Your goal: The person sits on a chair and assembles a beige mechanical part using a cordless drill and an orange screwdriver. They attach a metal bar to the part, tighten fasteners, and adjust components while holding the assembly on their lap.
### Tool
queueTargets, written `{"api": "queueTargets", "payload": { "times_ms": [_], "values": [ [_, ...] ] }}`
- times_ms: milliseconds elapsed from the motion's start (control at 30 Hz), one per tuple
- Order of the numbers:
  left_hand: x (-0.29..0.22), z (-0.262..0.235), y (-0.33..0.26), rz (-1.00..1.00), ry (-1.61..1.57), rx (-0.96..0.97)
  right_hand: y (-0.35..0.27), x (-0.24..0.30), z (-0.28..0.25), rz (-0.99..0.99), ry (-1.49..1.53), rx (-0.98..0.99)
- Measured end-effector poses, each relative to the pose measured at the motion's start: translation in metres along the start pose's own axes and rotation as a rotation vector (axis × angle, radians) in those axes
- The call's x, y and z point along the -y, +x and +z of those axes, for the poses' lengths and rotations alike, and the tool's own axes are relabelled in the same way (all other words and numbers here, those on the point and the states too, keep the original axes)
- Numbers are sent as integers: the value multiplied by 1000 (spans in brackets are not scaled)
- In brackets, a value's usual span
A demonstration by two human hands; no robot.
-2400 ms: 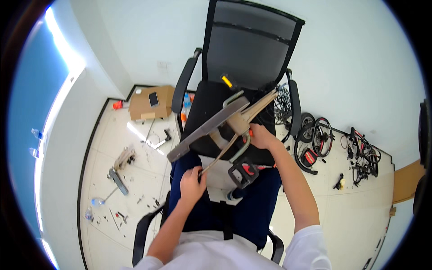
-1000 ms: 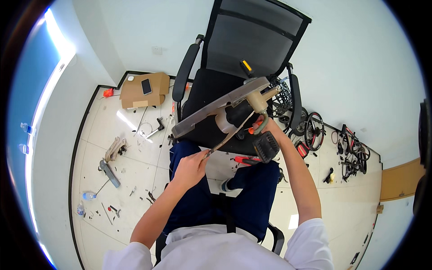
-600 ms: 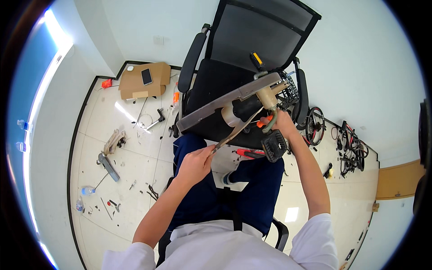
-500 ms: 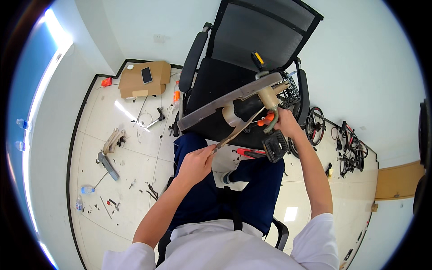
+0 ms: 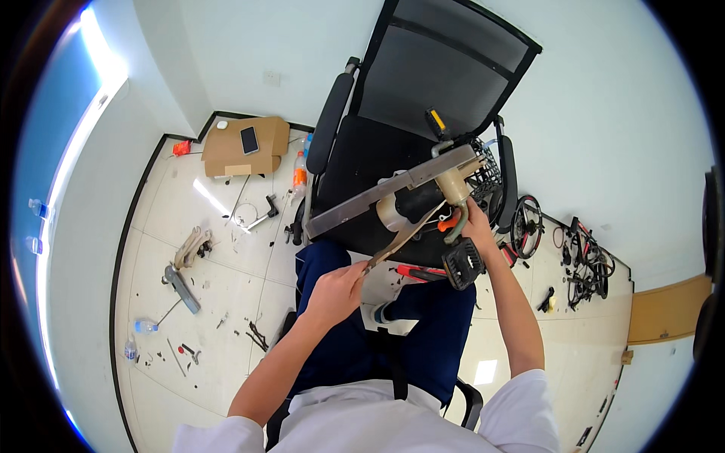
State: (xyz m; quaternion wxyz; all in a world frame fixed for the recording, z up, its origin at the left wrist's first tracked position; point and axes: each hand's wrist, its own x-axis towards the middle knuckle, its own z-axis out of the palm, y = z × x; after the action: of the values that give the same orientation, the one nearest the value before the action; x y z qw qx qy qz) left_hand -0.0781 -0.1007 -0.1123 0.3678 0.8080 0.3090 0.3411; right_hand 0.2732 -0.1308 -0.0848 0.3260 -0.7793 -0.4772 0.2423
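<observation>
Our left hand point(image 5: 336, 291) closed on a thin tan lever point(image 5: 400, 240), our right hand point(image 5: 474, 225) gripping a beige cylindrical hub point(image 5: 455, 185) at two o'clock, flat grey metal bar point(image 5: 385, 194) over black mesh chair point(image 5: 423, 98)

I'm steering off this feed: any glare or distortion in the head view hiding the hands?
Head view: glare streaks the left wall and a floor tile; fisheye bends the edges; left hand and right hand on the metal assembly are evenly lit and sharp.
</observation>
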Motion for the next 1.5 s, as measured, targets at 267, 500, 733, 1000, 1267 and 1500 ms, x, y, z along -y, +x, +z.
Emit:
{"api": "queueTargets", "payload": {
  "times_ms": [267, 500, 733, 1000, 1267, 1500],
  "values": [
    [2, 4, 1, 12, 0, -2, 8, -26, -7, 12, 135, -37],
    [3, 1, -2, 21, -1, 27, -2, 17, 7, -65, -418, -106],
    [3, 2, -2, -18, 6, 20, -5, 35, 1, -62, -389, 156],
    [5, 6, -2, -9, 4, 11, -4, 11, -16, -185, -198, 252],
    [5, 4, -2, 28, -5, -16, -15, 21, 12, 2, -374, -61],
    [4, 4, -5, -12, -23, 31, -13, 14, 10, -105, -507, 125]
  ]
}}
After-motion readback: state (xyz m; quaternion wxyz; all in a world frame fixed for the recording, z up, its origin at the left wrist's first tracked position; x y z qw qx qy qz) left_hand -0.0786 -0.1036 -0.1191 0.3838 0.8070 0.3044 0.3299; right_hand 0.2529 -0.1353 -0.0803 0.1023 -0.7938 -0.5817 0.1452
